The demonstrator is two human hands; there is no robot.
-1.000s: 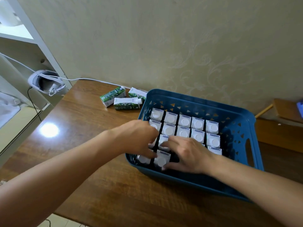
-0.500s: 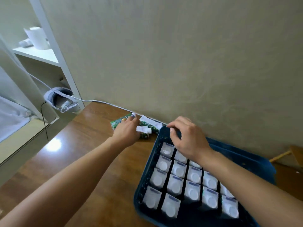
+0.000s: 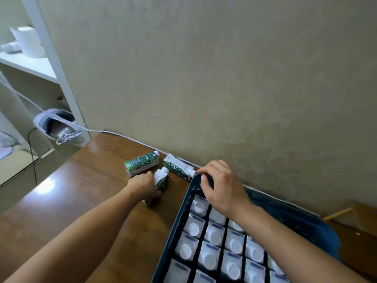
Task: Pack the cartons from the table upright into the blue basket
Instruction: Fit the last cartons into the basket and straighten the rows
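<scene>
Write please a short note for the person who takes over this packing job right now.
Left hand: closed around one green carton on the table.
Right hand: fingers on the far corner rim of the blue basket, holding no carton.
Done: many cartons stand upright in the basket, white caps up.
Left: the held carton and two lying ones, one by the wall, one further left.

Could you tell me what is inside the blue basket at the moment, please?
The blue basket holds upright cartons packed in rows, their white caps facing up. The right hand rests over its far corner and the forearm crosses it, so whatever lies beneath them, and past the frame's lower edge, is hidden.
</scene>
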